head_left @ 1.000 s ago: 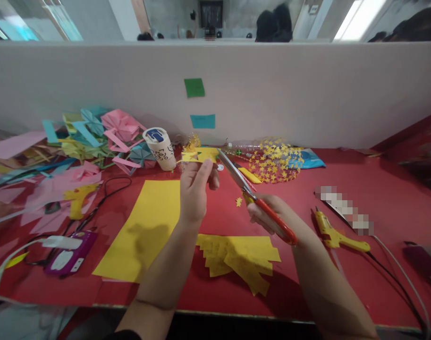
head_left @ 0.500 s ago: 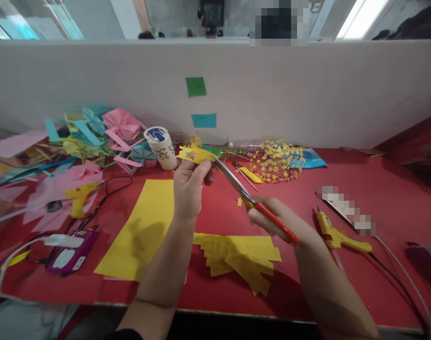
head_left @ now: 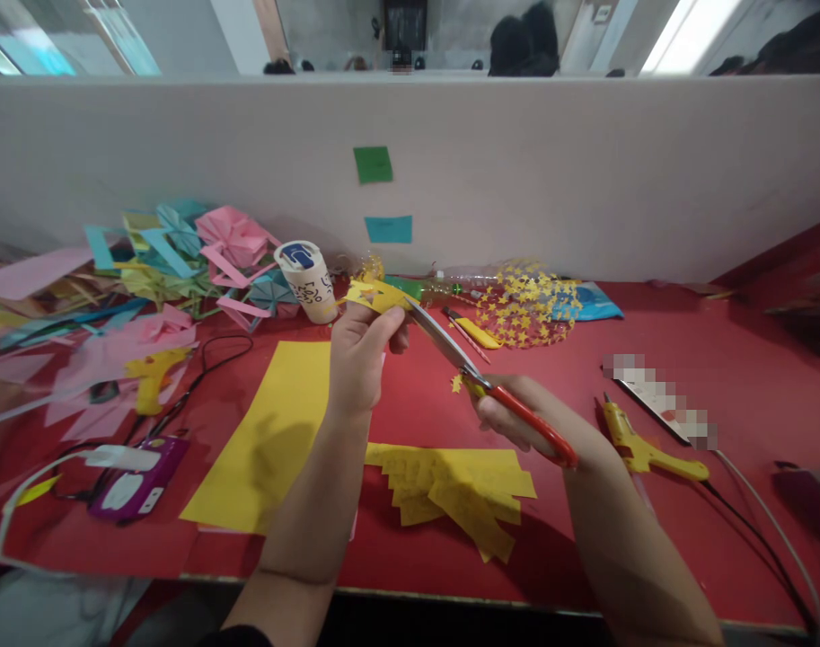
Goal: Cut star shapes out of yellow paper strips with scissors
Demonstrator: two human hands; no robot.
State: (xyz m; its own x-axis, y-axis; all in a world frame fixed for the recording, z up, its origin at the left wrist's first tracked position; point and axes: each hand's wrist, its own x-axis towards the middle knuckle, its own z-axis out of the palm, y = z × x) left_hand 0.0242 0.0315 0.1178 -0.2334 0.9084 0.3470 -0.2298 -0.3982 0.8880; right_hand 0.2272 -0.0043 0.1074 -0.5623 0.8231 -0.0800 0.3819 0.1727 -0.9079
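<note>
A: Hand states?

B: Left hand point(head_left: 359, 359) nearly closed; thumb and fingers pinch the star-punched yellow strip point(head_left: 391, 296) at its 12 o'clock. Right hand point(head_left: 521, 412) curls round red-handled scissors point(head_left: 443, 340), blades toward 10–11 o'clock, tips at the strip.

A: Writing?

B: Cup point(head_left: 312, 292), left hand's 11 o'clock: black lettering, too small to read.

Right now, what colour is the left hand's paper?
The paper is yellow, clearest in the head view.

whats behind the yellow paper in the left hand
Beyond the yellow paper in the left hand, something green and something gold-coloured show partly; whatever the paper and hand cover cannot be seen.
</note>
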